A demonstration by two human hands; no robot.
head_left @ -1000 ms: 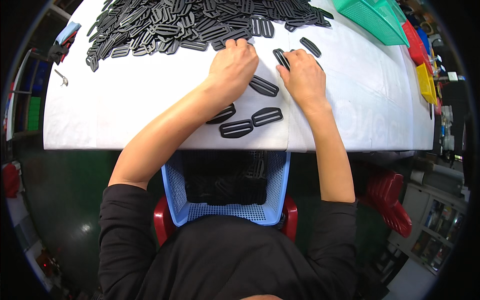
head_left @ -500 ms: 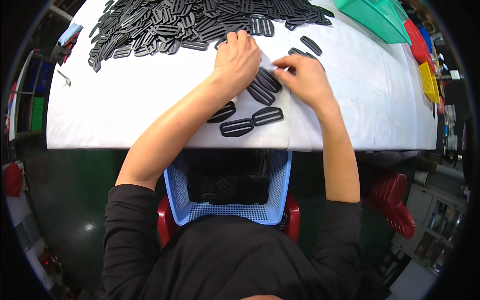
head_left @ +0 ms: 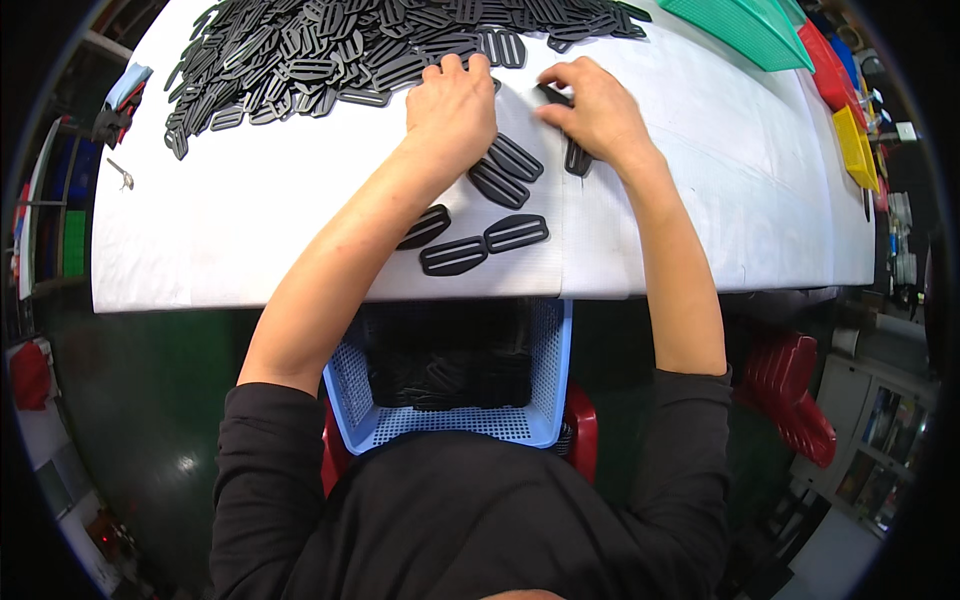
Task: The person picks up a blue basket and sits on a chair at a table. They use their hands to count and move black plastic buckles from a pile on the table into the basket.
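Note:
Black plastic slider buckles, each with long slots, lie heaped in a large pile (head_left: pixel 300 60) at the far side of the white-covered table (head_left: pixel 250 210). My left hand (head_left: pixel 453 105) is at the pile's near edge, fingers curled down; the fingertips are hidden, and so is whatever they hold. To its right my right hand (head_left: pixel 600 112) closes thumb and fingers on a slider buckle (head_left: pixel 553 95). Another buckle (head_left: pixel 577 157) shows partly beneath that hand. Between my forearms lie several loose buckles, including a touching pair (head_left: pixel 498 185) and one (head_left: pixel 453 256) near the front edge.
Below the table edge, a blue perforated basket (head_left: pixel 548 385) holds many black pieces. A green basket (head_left: pixel 745 30), a red bin (head_left: pixel 832 75) and a yellow bin (head_left: pixel 855 148) stand at the far right. A small metal tool (head_left: pixel 122 175) lies at left; a red chair (head_left: pixel 790 395) stands at right.
My right hand has moved away from the left hand, onto the loose buckles at right, and has closed on one. The left hand stays by the pile's edge. The whole view has shifted slightly.

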